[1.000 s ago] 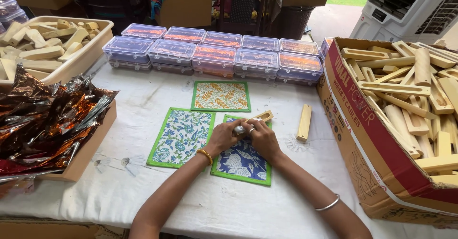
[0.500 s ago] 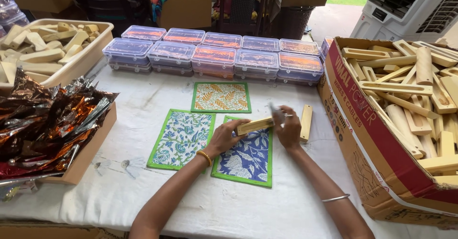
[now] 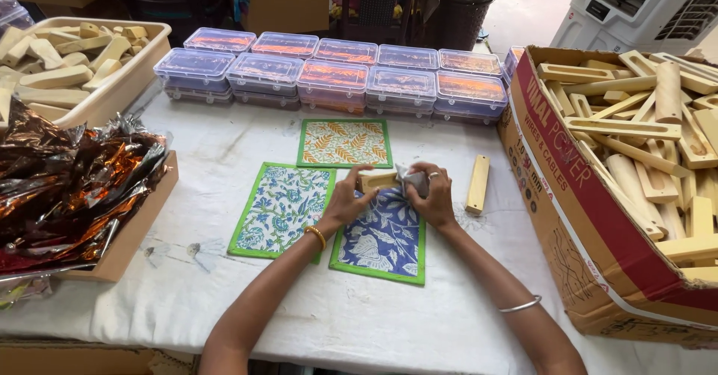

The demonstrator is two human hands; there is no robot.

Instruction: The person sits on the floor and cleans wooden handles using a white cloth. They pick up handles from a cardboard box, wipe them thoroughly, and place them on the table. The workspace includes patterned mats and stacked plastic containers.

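I see both hands meeting near the middle of the frame, over the top edge of a blue mat (image 3: 380,234). My left hand (image 3: 345,200) is clenched around one end of a small wooden block (image 3: 376,180), which sits just above that mat. My right hand (image 3: 431,195) pinches a small grey rag (image 3: 412,181) and presses it against the block's other end — the two hands nearly touch. Left of the blue mat lies a blue-and-green mat (image 3: 282,208), and just above both is an orange-and-yellow mat (image 3: 344,143). A second wooden block (image 3: 478,183) lies on the white worktop (image 3: 224,151) just right of my right hand, apart from it. Along the upper middle runs a row of clear plastic boxes (image 3: 329,76). At the right edge stands a cardboard box (image 3: 568,195) heaped with wooden pieces (image 3: 643,128); at the left — crumpled foil wrappers (image 3: 67,188) in a tray, with a bin of more wooden pieces (image 3: 67,57) in the upper left.
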